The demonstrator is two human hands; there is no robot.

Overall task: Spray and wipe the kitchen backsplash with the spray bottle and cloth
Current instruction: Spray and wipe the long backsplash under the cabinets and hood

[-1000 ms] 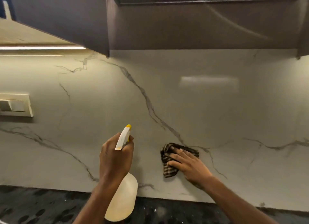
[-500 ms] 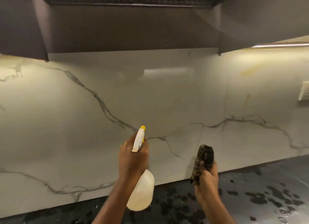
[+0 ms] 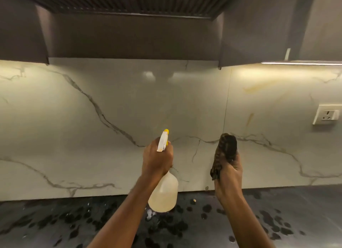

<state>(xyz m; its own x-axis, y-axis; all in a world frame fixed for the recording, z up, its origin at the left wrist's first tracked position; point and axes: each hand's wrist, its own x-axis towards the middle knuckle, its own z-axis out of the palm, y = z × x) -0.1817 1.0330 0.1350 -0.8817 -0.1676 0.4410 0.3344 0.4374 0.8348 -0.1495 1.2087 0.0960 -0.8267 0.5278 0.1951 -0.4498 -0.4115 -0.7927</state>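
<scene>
My left hand (image 3: pixel 157 160) grips the neck of a translucent spray bottle (image 3: pixel 163 194) with a white trigger head and yellow nozzle, aimed at the white marble backsplash (image 3: pixel 111 129). My right hand (image 3: pixel 229 175) holds a dark checked cloth (image 3: pixel 224 151) bunched upright, just in front of the wall and not pressed to it. Yellowish streaks (image 3: pixel 249 118) mark the backsplash to the right of the cloth.
A dark range hood (image 3: pixel 129 35) and dark cabinets hang overhead. A white power socket (image 3: pixel 326 116) sits on the wall at the right. The black speckled countertop (image 3: pixel 277 220) runs below, with small wet spots and crumbs near the bottle.
My right hand lifted the cloth off the wall and now holds it bunched upright. The view swung right along the backsplash, bringing the socket and yellow streaks into sight.
</scene>
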